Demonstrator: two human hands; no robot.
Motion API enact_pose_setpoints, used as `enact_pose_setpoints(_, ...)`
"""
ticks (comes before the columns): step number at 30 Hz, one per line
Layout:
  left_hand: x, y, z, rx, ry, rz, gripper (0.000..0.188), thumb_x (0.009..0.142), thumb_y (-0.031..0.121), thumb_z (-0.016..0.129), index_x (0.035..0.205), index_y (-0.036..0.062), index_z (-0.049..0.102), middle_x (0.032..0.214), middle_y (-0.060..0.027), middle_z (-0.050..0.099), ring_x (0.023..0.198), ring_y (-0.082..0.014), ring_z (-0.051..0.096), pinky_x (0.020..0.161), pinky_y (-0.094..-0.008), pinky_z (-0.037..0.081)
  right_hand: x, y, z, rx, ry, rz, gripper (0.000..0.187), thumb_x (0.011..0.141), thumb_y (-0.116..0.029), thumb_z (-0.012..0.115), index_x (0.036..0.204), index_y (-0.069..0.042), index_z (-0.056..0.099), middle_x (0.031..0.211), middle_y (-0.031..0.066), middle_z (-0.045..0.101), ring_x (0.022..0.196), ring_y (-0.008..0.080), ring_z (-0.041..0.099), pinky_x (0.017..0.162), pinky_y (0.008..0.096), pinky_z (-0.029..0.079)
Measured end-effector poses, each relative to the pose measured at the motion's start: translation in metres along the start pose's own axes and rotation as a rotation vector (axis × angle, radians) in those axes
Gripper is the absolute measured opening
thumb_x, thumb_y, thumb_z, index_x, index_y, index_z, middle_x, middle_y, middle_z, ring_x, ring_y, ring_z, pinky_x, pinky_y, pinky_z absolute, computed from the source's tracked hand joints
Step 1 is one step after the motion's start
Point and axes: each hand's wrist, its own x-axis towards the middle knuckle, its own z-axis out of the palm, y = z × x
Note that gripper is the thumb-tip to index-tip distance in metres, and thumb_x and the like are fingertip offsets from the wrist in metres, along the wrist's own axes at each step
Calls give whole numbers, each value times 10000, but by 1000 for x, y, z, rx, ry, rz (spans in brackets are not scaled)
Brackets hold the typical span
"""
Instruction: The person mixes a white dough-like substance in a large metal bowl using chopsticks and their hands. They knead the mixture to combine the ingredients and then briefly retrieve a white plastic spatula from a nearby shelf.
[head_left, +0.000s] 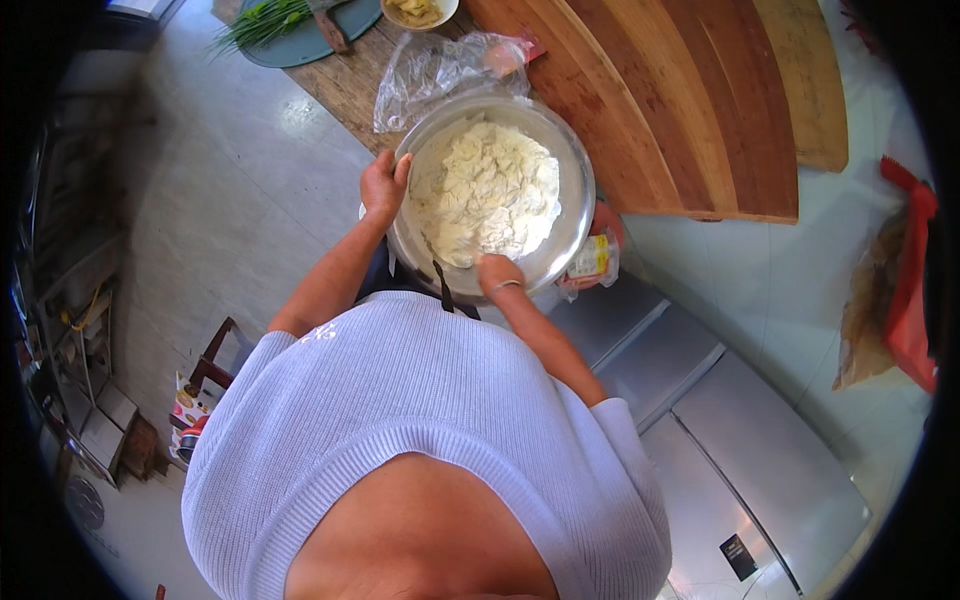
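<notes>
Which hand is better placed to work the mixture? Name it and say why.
Likely the right hand: it is at the near edge of the floury mixture, while the left hand holds the metal bowl.

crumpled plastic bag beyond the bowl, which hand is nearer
Left: the left hand, at the left rim of the bowl, is close to the bag; the right hand is farther, at the bowl's near side.
</notes>
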Motion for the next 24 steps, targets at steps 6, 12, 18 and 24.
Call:
enact_pose_setpoints(6, 1, -1, -2, -20, -11, -7, 386, 788, 355, 616, 676, 26, 449, 637, -204, 516, 619, -415, 484, 522, -441, 378, 53, -28, -57, 135, 213, 42, 373, 870, -305, 430, 807, -3, 639, 833, 221, 616, 832, 388, 586, 758, 462, 455)
enact_pose_setpoints(12, 1, -5, 3, -20, 9, 15, 374, 788, 336, 628, 673, 25, 456, 627, -203, 501, 585, -397, 460, 504, -420, 374, 34, 56, -48, 92, 211, 265, 370, 873, -323, 419, 870, -27, 641, 909, 218, 613, 873, 370, 587, 761, 461, 456)
enact_pose_setpoints(18, -6, 1, 6, -79, 58, 7, 370, 798, 325, 629, 670, 21, 462, 596, -203, 469, 521, -373, 409, 477, -386, 375, -25, 29, -32, -63, -18, 101, 307, 856, -244, 415, 906, -40, 639, 896, 213, 619, 854, 351, 602, 755, 450, 468)
enact_pose_setpoints(24, -7, 2, 1, -24, 31, 22, 378, 801, 331, 621, 671, 15, 460, 605, -205, 485, 549, -396, 440, 492, -398, 381, 37, -44, -62, -50, 95, -79, 332, 844, -267, 408, 819, -40, 650, 870, 197, 623, 818, 352, 602, 727, 444, 473)
